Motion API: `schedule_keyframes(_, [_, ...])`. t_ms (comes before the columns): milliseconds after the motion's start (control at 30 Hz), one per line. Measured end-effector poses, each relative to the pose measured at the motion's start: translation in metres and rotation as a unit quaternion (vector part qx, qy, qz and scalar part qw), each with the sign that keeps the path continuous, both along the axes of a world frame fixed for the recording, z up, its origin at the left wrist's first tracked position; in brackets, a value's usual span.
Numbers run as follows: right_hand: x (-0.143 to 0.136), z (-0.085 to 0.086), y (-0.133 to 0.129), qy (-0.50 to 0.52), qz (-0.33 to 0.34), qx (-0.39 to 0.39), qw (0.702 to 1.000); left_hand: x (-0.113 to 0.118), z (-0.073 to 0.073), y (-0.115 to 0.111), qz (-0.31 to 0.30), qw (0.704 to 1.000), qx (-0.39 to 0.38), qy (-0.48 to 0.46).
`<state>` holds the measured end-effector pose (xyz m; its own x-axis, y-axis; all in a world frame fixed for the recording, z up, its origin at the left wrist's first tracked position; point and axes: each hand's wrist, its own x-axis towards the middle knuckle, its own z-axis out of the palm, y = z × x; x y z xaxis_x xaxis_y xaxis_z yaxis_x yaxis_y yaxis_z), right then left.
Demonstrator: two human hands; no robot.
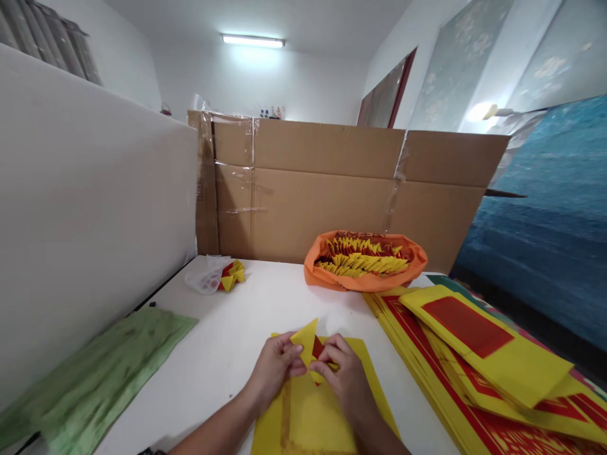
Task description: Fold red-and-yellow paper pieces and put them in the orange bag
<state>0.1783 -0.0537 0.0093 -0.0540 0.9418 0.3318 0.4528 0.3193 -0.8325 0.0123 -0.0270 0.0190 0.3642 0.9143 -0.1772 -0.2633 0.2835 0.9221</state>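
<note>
Paper piece, yellow with a red face showing, sits pinched between both your hands low in the middle of the view, just above the white surface. Left hand has its fingers closed on the left edge of the raised yellow point; right hand has its fingers pressed down on the folded part beside the red patch. Both hands are grasping the piece, neither is loose.

Under your hands lies a flat yellow sheet, touching the surface.

Handling, as a judgement: thin, very light, soft, holds a crease. It will buckle if you grip mid-panel and may tear if you pull at a fold. Take hold at edges and corners with fingertips, light pressure, and support it from the sheet below.

Around it:
- stack of yellow-and-red sheets to your right, fanned, near your right hand
- orange bag of folded yellow-red pieces beyond, against the cardboard panel
- clear plastic bag with a few folded pieces, far left
- green sheets on the left edge, well apart
</note>
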Motion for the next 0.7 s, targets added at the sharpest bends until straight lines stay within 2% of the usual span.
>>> schedule_keyframes(133, [0.001, -0.001, 0.0, -0.013, -0.008, -0.008, 1.0, 0.004, -0.001, 0.0, 0.003, 0.999, 0.035, -0.006])
schedule_keyframes(233, [0.002, 0.003, -0.001, -0.01, -0.01, -0.03, 0.999, 0.001, 0.002, 0.002, 0.029, 0.999, 0.037, 0.015])
schedule_keyframes(333, [0.003, 0.02, 0.005, -0.033, 0.035, -0.051, 0.998, -0.005, 0.005, 0.007, 0.061, 0.997, 0.033, 0.038])
schedule_keyframes(400, [0.005, 0.04, 0.02, -0.098, 0.048, -0.032, 0.994, -0.01, 0.004, 0.011, 0.074, 0.995, 0.04, 0.047])
schedule_keyframes(467, [0.011, 0.066, 0.047, -0.201, 0.005, 0.001, 0.98, -0.013, 0.0, 0.015, 0.083, 0.993, 0.061, 0.064])
schedule_keyframes(500, [0.015, 0.079, 0.065, -0.282, -0.04, 0.0, 0.959, -0.014, -0.003, 0.018, 0.084, 0.991, 0.078, 0.075])
schedule_keyframes(567, [0.025, 0.1, 0.106, -0.317, -0.093, -0.01, 0.944, -0.015, -0.011, 0.021, 0.08, 0.985, 0.118, 0.096])
schedule_keyframes(633, [0.033, 0.111, 0.149, -0.343, -0.133, -0.032, 0.929, -0.015, -0.019, 0.022, 0.065, 0.98, 0.147, 0.117])
schedule_keyframes(700, [0.037, 0.112, 0.188, -0.363, -0.146, -0.047, 0.919, -0.015, -0.025, 0.022, 0.049, 0.975, 0.165, 0.141])
